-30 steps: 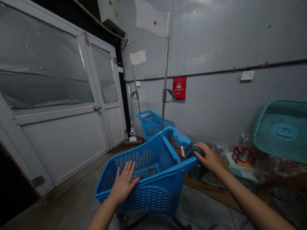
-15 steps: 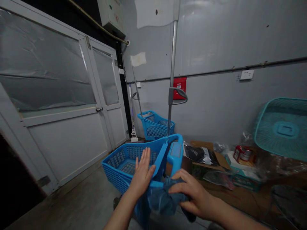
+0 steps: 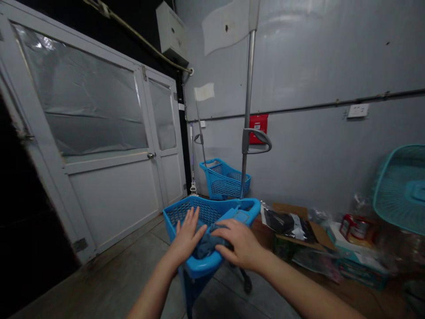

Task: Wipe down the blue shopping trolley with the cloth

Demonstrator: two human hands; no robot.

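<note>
1. Lower centre, the right hand [image 3: 237, 243] is grasping the cloth [image 3: 206, 246] at the handle [image 3: 203, 266].
2. The left hand [image 3: 186, 237] is staying unclenched, its contact unclear.
3. The blue cart [image 3: 212, 213] is turning, bringing its handle nearer both hands.

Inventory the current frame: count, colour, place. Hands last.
near cart: 1, blue, centre
far cart: 1, blue, by wall
cloth: 1, dull blue, on near cart
flags: 2, white, above carts
mop: 1, white/purple, far corner
double door: 1, white, left
wall box: 1, off-white, high up
pouch: 1, red, on wall
outlet: 1+, white, right
open carton: 1, brown, right
cans: about 2, red, right
mesh basket: 1, teal, right edge
left hand: 1, bare, spread over near cart
right hand: 1, bare, on cloth
</note>
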